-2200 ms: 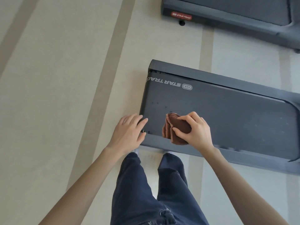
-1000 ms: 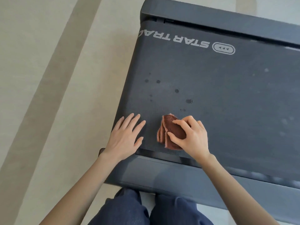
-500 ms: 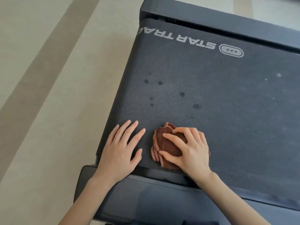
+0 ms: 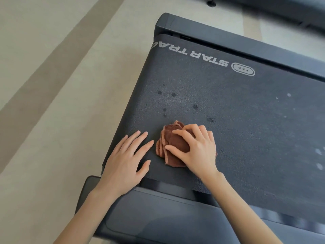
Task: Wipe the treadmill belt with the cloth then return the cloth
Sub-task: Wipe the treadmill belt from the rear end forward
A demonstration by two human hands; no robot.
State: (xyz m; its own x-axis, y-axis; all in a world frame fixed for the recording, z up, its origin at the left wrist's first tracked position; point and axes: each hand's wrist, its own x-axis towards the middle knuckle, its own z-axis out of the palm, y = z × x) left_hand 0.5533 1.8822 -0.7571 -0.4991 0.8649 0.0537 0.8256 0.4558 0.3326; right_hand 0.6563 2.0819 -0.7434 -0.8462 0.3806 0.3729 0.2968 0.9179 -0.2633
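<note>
The dark treadmill belt (image 4: 237, 120), printed STAR TRAC, fills the middle and right. Several dark wet spots (image 4: 195, 107) dot it above my hands, and pale specks (image 4: 319, 165) lie at the right. A folded brown cloth (image 4: 173, 147) lies on the belt near its front edge. My right hand (image 4: 197, 148) presses down on the cloth, its fingers curled over the top and its thumb against the cloth's near side. My left hand (image 4: 126, 161) rests flat on the belt just left of the cloth, fingers spread.
The treadmill's grey side rail (image 4: 167, 217) runs along the near edge under my wrists, and a second rail (image 4: 246, 44) lines the far side. Beige floor (image 4: 52, 103) with a darker stripe lies to the left. Part of another machine (image 4: 281, 9) shows at the top right.
I have leaned in closer over the belt. My right hand went from holding the cloth above the belt to pressing it onto the surface. My left hand settled flat beside it.
</note>
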